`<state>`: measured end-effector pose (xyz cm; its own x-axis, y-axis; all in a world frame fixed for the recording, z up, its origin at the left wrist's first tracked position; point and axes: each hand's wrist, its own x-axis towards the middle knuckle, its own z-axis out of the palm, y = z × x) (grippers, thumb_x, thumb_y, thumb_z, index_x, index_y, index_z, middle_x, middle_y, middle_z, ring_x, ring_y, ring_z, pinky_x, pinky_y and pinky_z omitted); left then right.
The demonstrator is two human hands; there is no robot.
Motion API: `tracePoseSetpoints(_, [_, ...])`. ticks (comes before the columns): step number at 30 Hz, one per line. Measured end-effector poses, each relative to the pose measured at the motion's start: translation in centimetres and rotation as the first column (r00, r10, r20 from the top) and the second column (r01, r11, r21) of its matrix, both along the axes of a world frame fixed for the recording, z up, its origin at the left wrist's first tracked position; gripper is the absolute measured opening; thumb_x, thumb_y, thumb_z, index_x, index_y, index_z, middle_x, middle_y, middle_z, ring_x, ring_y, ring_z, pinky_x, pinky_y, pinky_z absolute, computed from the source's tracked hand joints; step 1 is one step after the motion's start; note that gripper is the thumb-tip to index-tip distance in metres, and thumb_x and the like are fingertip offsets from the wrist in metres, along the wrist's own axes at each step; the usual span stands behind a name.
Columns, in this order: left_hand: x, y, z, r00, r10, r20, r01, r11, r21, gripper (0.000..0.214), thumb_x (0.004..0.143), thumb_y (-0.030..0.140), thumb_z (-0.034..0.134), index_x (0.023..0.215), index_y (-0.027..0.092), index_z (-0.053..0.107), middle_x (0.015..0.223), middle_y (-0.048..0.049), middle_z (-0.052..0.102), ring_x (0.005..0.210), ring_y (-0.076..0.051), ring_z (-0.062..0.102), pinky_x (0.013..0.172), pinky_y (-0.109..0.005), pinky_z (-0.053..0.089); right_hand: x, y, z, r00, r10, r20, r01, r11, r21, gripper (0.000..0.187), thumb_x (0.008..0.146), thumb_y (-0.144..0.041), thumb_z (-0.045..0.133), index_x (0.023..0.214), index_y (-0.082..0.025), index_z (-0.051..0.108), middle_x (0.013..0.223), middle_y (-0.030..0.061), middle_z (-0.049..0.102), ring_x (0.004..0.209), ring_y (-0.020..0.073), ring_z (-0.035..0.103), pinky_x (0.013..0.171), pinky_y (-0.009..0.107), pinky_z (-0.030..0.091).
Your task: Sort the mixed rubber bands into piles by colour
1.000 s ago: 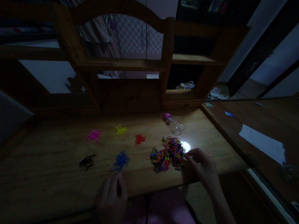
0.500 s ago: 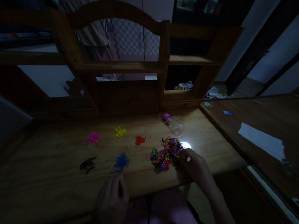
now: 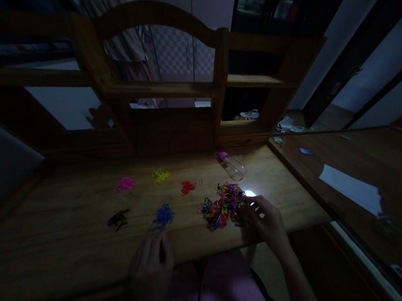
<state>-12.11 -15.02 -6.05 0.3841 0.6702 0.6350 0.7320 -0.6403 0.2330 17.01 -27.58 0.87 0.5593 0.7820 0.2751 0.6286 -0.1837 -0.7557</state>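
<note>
A mixed heap of small coloured rubber bands [image 3: 223, 206] lies on the wooden desk. My right hand [image 3: 266, 217] is at the heap's right edge, its fingers apart and the fingertips touching the bands in shadow. Near the front edge, my left hand [image 3: 151, 259] rests with fingers curled in, nothing visible in it. Just beyond it is a cluster of blue rubber bands [image 3: 162, 217]. Black bands [image 3: 118, 219] lie to the left, with pink bands [image 3: 126, 184], yellow bands [image 3: 161, 175] and red bands [image 3: 188, 187] farther back. A single yellowish band [image 3: 201, 182] sits beside the red ones.
A clear bottle with a pink cap [image 3: 236, 168] lies behind the heap. A bright light spot falls beside my right hand. The wooden shelf unit [image 3: 172, 129] rises at the back of the desk. White paper [image 3: 351, 189] lies on the brown surface to the right.
My right hand has shifted slightly to the right at the heap, and its fingers have spread more. My left hand has stayed in place.
</note>
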Motion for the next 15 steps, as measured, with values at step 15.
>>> tracePoseSetpoints(15, [0.1, 0.0, 1.1, 0.999, -0.035, -0.015, 0.035, 0.999, -0.029, 0.015, 0.093, 0.023, 0.046, 0.096, 0.020, 0.060, 0.088, -0.0090, 0.064, 0.083, -0.023, 0.059, 0.079, -0.037, 0.046, 0.4, -1.1, -0.1, 0.900, 0.011, -0.436, 0.034, 0.995, 0.094, 0.030, 0.085, -0.039, 0.064, 0.108, -0.020, 0.067, 0.105, 0.0089, 0.070, 0.097, 0.0251, 0.067, 0.085, 0.038, 0.055])
